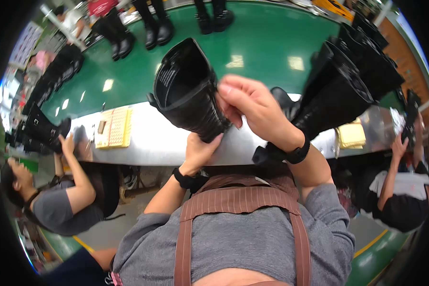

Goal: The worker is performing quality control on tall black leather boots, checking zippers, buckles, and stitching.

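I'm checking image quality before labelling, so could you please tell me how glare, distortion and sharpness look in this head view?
Head view: ceiling lights glare in bright patches on the green conveyor belt; fisheye bends the metal table edge and blackens the corners; the black boot, left hand and right hand are fairly sharp, while boots near the rim smear.

Black boot (188, 90), green belt (267, 43), brown striped apron (238, 200), grey shirt (243, 238), yellow pad (113, 127)
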`<action>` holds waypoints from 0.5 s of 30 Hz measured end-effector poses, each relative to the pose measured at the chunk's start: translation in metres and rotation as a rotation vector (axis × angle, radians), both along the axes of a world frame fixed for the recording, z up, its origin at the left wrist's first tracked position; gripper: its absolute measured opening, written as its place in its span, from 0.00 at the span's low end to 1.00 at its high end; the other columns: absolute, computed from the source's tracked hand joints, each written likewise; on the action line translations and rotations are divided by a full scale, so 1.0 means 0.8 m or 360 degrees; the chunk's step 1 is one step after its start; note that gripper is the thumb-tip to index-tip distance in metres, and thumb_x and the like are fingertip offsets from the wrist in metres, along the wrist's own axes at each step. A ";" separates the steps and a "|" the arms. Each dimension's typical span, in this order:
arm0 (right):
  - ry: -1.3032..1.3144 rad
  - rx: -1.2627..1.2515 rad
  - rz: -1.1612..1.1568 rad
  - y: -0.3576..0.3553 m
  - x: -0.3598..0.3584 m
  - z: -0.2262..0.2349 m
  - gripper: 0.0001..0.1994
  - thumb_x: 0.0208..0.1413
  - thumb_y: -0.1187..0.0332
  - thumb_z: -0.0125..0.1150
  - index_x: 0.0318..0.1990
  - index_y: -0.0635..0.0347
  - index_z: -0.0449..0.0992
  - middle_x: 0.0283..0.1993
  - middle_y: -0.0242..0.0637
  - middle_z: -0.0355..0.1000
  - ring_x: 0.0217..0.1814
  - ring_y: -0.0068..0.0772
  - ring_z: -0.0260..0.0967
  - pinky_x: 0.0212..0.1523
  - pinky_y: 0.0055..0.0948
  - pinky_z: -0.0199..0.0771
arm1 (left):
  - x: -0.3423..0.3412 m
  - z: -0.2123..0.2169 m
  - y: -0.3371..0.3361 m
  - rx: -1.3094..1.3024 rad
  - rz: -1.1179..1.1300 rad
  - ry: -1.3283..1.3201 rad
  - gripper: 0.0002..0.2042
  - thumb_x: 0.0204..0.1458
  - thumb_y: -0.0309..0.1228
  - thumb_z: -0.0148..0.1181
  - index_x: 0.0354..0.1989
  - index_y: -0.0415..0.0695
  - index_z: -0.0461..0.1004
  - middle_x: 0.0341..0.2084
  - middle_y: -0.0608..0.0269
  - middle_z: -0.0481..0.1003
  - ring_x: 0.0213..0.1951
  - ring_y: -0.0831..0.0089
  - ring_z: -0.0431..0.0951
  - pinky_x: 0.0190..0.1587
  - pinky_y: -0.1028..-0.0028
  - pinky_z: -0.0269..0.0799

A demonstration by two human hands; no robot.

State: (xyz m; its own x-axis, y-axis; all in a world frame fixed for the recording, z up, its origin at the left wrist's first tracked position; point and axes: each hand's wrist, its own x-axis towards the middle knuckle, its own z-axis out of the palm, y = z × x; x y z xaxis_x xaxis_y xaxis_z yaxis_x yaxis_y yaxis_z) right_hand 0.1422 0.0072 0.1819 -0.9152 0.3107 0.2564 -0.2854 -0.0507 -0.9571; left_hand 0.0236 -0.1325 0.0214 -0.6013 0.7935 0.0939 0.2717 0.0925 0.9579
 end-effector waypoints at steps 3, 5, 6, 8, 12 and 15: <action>0.0007 0.0126 0.0001 0.003 0.017 0.025 0.15 0.67 0.63 0.48 0.30 0.63 0.72 0.25 0.29 0.69 0.21 0.17 0.65 0.23 0.17 0.66 | 0.007 -0.004 0.010 0.0018 0.0071 0.0008 0.14 0.47 0.24 0.68 0.43 0.35 0.77 0.36 0.59 0.80 0.37 0.73 0.80 0.44 0.72 0.74; 0.0156 0.0367 -0.0122 0.002 0.024 0.020 0.14 0.67 0.64 0.48 0.34 0.65 0.73 0.27 0.30 0.70 0.25 0.17 0.67 0.27 0.18 0.68 | 0.006 0.001 0.015 0.0243 0.0132 0.0055 0.15 0.46 0.24 0.68 0.43 0.35 0.76 0.37 0.58 0.80 0.38 0.71 0.80 0.44 0.72 0.74; 0.0025 0.0549 -0.0321 0.001 0.035 0.012 0.11 0.65 0.66 0.51 0.36 0.65 0.74 0.27 0.33 0.71 0.27 0.22 0.69 0.30 0.22 0.69 | 0.006 0.002 0.019 0.0272 0.0139 0.0028 0.17 0.45 0.25 0.69 0.45 0.35 0.74 0.37 0.56 0.80 0.39 0.70 0.80 0.45 0.72 0.74; 0.0216 0.1109 -0.0627 0.000 0.064 -0.021 0.08 0.60 0.67 0.58 0.37 0.64 0.75 0.26 0.37 0.70 0.25 0.26 0.67 0.28 0.25 0.65 | 0.004 0.002 0.022 0.0115 0.0236 0.0101 0.32 0.43 0.28 0.73 0.56 0.33 0.64 0.46 0.54 0.76 0.48 0.68 0.76 0.52 0.71 0.70; 0.0146 0.1617 -0.1461 -0.004 0.170 -0.106 0.16 0.46 0.63 0.73 0.29 0.61 0.69 0.20 0.37 0.62 0.19 0.34 0.59 0.26 0.32 0.62 | 0.006 -0.001 0.012 0.0337 0.0462 0.0451 0.36 0.43 0.27 0.71 0.60 0.34 0.57 0.49 0.51 0.69 0.51 0.63 0.70 0.55 0.66 0.65; -0.0227 0.1190 -0.2092 -0.002 0.222 -0.163 0.23 0.41 0.61 0.77 0.37 0.62 0.68 0.30 0.36 0.65 0.30 0.30 0.63 0.35 0.31 0.65 | 0.013 0.015 0.002 0.1108 0.0506 0.1478 0.33 0.45 0.23 0.64 0.59 0.36 0.53 0.53 0.49 0.56 0.52 0.61 0.63 0.54 0.62 0.61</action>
